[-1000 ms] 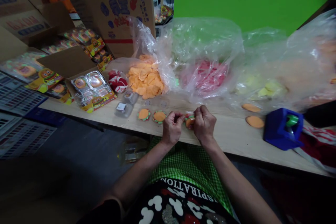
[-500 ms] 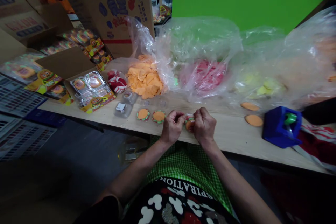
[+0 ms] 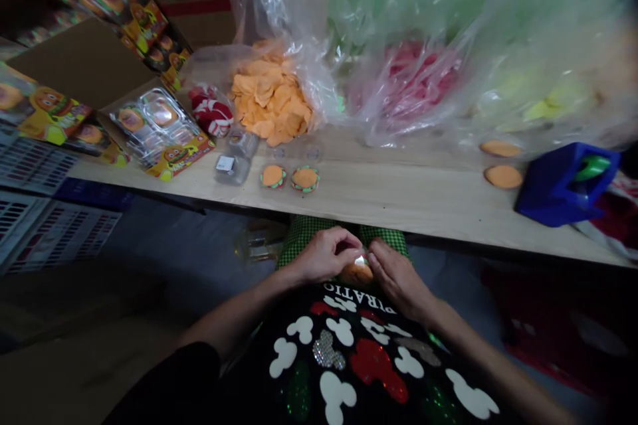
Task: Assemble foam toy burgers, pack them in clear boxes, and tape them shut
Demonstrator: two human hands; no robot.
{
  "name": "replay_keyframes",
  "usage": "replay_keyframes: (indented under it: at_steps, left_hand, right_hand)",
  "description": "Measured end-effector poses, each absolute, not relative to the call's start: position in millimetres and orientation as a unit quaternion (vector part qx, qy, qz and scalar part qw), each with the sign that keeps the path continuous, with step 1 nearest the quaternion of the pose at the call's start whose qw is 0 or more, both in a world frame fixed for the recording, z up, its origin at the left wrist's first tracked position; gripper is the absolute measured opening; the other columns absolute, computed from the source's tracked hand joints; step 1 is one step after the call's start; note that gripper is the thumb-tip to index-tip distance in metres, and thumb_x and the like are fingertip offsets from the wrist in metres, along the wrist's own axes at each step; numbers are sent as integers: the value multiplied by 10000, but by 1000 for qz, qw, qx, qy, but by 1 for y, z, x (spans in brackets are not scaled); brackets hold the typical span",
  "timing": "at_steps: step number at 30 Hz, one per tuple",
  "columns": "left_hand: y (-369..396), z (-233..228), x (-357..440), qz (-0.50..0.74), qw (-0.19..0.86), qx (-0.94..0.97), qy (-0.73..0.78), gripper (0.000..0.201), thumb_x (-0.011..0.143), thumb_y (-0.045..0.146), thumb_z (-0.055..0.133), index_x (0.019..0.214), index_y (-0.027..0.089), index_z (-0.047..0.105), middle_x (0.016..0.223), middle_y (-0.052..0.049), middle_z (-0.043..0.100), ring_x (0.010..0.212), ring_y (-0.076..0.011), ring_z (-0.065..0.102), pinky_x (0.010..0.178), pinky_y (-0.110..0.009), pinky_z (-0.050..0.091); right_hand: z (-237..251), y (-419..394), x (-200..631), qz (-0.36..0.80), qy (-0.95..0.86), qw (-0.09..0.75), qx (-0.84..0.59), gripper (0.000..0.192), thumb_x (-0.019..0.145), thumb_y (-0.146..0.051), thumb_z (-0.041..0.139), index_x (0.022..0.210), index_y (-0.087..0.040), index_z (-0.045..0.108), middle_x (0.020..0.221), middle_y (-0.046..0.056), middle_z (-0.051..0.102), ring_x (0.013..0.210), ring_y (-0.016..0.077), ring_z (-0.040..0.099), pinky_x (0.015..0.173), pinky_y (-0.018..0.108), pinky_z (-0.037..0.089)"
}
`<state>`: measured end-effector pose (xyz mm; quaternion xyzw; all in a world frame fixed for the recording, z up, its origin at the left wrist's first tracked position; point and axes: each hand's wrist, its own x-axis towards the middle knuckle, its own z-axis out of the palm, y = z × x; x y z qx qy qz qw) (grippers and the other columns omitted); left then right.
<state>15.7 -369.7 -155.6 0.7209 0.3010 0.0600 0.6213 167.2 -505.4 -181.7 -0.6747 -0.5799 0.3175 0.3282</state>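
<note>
My left hand [image 3: 323,254] and my right hand [image 3: 395,273] are together in my lap, below the table edge, both pinching a small toy burger [image 3: 355,271] with an orange top and a shiny clear wrap. Two finished toy burgers [image 3: 273,176] [image 3: 305,178] with orange tops and green rims lie side by side on the wooden table [image 3: 399,196] in front of me.
Clear plastic bags hold orange pieces [image 3: 270,99], pink pieces [image 3: 416,80] and yellow pieces [image 3: 543,106]. A blister-pack tray [image 3: 152,123] and printed cards lie at left. A blue tape dispenser [image 3: 565,182] and two orange discs [image 3: 503,176] sit at right. Small clear cases [image 3: 234,163] lie near the burgers.
Both hands drew back from the table edge down into my lap, carrying the toy burger. The camera tilted down and closer to the table.
</note>
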Motion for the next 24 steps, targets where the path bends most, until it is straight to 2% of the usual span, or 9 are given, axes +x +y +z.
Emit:
replay_keyframes:
  at_steps: [4, 12, 16, 20, 24]
  left_hand:
    - [-372, -152, 16, 82, 599, 739, 298, 141, 853, 277, 660, 879, 150, 717, 857, -39, 715, 807, -161, 636, 749, -271, 464]
    - [-376, -155, 10, 130, 519, 795, 286, 91, 854, 177, 608, 802, 157, 679, 816, -34, 672, 789, -159, 615, 747, -275, 456]
    - [-371, -155, 6, 117, 543, 778, 294, 93, 852, 190, 614, 799, 157, 682, 809, -30, 682, 780, -155, 615, 745, -272, 460]
    - [-364, -151, 2, 75, 606, 735, 296, 141, 852, 283, 676, 894, 153, 712, 857, -33, 709, 786, -153, 622, 743, -266, 475]
    - [-369, -151, 0, 112, 560, 766, 295, 98, 861, 218, 643, 821, 162, 713, 834, -36, 694, 802, -156, 628, 767, -269, 471]
  right_hand:
    - [-172, -502, 173, 334, -596, 307, -663, 319, 1063, -449, 298, 847, -243, 407, 817, 21, 518, 737, 195, 494, 683, 335, 411]
    - [-180, -488, 161, 297, -624, 332, -641, 322, 1055, -413, 281, 790, -247, 354, 770, 14, 484, 685, 186, 453, 621, 320, 364]
    - [-172, -483, 160, 329, -620, 320, -636, 338, 1052, -435, 280, 783, -245, 355, 750, 11, 487, 668, 180, 454, 607, 311, 365]
    - [-161, -482, 162, 330, -623, 297, -644, 258, 1039, -354, 334, 812, -240, 378, 777, 16, 501, 676, 173, 453, 613, 300, 360]
    - [-165, -481, 160, 292, -666, 292, -622, 146, 982, -238, 385, 840, -230, 414, 807, 26, 492, 692, 176, 437, 631, 303, 343]
